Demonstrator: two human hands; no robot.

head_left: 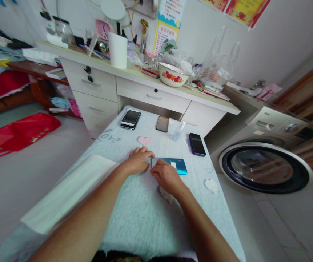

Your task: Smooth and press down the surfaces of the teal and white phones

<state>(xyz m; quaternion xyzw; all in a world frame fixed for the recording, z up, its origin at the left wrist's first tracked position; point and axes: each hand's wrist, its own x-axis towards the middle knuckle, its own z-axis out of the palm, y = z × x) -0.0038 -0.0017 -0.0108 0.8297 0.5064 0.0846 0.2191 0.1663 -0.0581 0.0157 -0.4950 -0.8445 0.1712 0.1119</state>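
The blue phone (183,167) lies at the center of the frame, slightly right of the midline, on a light patterned tablecloth (145,203); its back faces up and bears a white label (173,165). The left hand (138,161) is positioned at the left end of the phone, fingers bent; whether it grips the phone's edge cannot be determined. The right hand (165,175) covers the left portion of the phone, fingers curled and fingertips drawn together near the same end; whether anything is pinched between them cannot be determined. The phone's right portion is exposed. A dark phone (197,145) lies right of center, near the cloth's right edge. A clear bottle (177,132) stands above the blue phone in the frame, just beside a brownish phone-shaped item (162,124) to its upper left. Stacked phones (130,118) occupy the upper-left part of the cloth. A folded white sheet (71,193) lies at lower left, partly behind the left forearm. A white cabinet (96,87) spans the upper frame, supporting a floral bowl (173,75) and a white cylindrical container (118,51). A front-loading washing machine (265,123) occupies the right side.
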